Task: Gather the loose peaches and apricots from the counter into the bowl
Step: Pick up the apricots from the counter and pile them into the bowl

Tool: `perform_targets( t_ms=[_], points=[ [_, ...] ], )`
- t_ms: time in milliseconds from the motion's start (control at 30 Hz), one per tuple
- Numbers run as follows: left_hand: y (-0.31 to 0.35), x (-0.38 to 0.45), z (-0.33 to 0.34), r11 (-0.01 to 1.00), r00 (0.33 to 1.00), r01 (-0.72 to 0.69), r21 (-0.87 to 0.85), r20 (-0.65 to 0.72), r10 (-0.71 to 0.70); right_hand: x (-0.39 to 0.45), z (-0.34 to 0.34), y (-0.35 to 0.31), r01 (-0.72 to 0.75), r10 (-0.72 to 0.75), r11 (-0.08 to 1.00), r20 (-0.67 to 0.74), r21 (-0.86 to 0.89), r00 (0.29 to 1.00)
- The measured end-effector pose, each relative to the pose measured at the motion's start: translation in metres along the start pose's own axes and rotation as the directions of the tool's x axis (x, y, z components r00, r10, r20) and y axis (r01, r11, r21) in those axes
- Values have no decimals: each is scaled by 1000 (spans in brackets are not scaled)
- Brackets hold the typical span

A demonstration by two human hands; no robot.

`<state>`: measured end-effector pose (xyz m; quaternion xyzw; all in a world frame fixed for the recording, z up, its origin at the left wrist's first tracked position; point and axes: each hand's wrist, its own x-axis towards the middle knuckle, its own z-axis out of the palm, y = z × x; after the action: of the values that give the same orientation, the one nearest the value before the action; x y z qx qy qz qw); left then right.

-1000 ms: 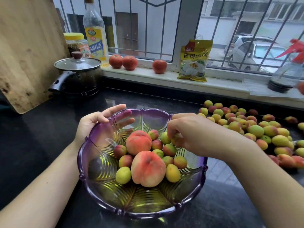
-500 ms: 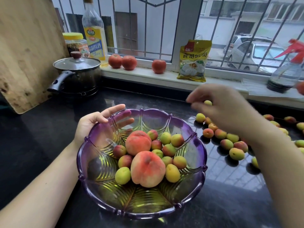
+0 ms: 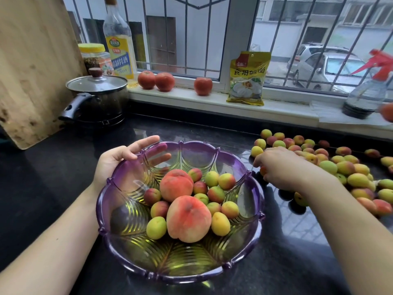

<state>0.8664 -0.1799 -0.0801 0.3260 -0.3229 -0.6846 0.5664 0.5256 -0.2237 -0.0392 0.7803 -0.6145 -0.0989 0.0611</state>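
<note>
My left hand (image 3: 119, 160) steadied the bowl (image 3: 131, 271) at its far left rim, thumb outside, straight fingers lying against the inside of the wall, nothing pinched. My right hand (image 3: 280, 167) was down on the counter (image 3: 42, 188) just beside the bowl's right rim, at the near left edge of the pile of apricots (image 3: 344, 167). Its fingers were curled downward over the fruit; a reddish one showed at the fingertips, but I could not tell whether I had it firmly pinched or was only closing on it.

To do this pick well, I judged I should scoop two or three of the nearest apricots into the palm rather than nip one, keeping the fingers low so none rolled toward the counter's front edge. The lift to the bowl was short, so I meant to carry low over the rim and let them go close above the fruit already inside, not drop them from height onto the two peaches (image 3: 187, 218).

The pile stretched from my fingertips away toward the right end of the counter, along the foot of the windowsill (image 3: 212, 101); most of it lay beyond my knuckles, and a few apricots sat under my wrist.
</note>
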Motion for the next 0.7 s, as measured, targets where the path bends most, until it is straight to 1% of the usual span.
perform_targets(
  t_ms=[133, 233, 267, 300, 333, 367, 400, 433, 500, 567, 633, 700],
  points=[
    [0, 0, 0, 1000, 1000, -9, -1, -23, 9, 0, 3, -2, -14, 13, 999, -25, -29, 1000],
    [-1, -1, 1, 1000, 999, -11, 0, -38, 11, -1, 0, -1, 19, -23, 999, -108, -37, 994],
    [-1, -1, 1, 1000, 999, -13, 0, -42, 13, -1, -4, 0, 43, -41, 999, -158, 10, 987],
    [-1, -1, 1, 1000, 999, -15, -1, -45, 15, -2, -10, 0, 71, -43, 989, -211, 129, 977],
    [-1, -1, 1, 1000, 999, -17, -3, -47, 17, -5, -18, -1, 103, -25, 949, -258, 296, 966],
    [-1, 0, 0, 1000, 999, -19, -5, -49, 18, -9, -27, -2, 155, -3, 871, -311, 467, 950],
    [-1, 0, 0, 1000, 999, -19, -5, -50, 19, -15, -37, -5, 217, 8, 771, -350, 599, 937],
    [-1, 0, 0, 1000, 999, -19, -1, -51, 19, -22, -46, -8, 273, -8, 677, -364, 683, 931],
    [-1, 0, -1, 1000, 999, -17, 11, -48, 17, -35, -60, -14, 349, -125, 532, -337, 771, 933],
    [-1, 0, -1, 1000, 999, -13, 17, -42, 13, -43, -66, -20, 374, -275, 433, -275, 820, 921],
    [-1, 0, -1, 1000, 999, -14, 15, -35, 15, -47, -66, -26, 373, -384, 380, -222, 846, 896],
    [-1, 0, -1, 1000, 999, -20, 10, -27, 20, -49, -65, -31, 369, -433, 376, -191, 850, 881]
  ],
)
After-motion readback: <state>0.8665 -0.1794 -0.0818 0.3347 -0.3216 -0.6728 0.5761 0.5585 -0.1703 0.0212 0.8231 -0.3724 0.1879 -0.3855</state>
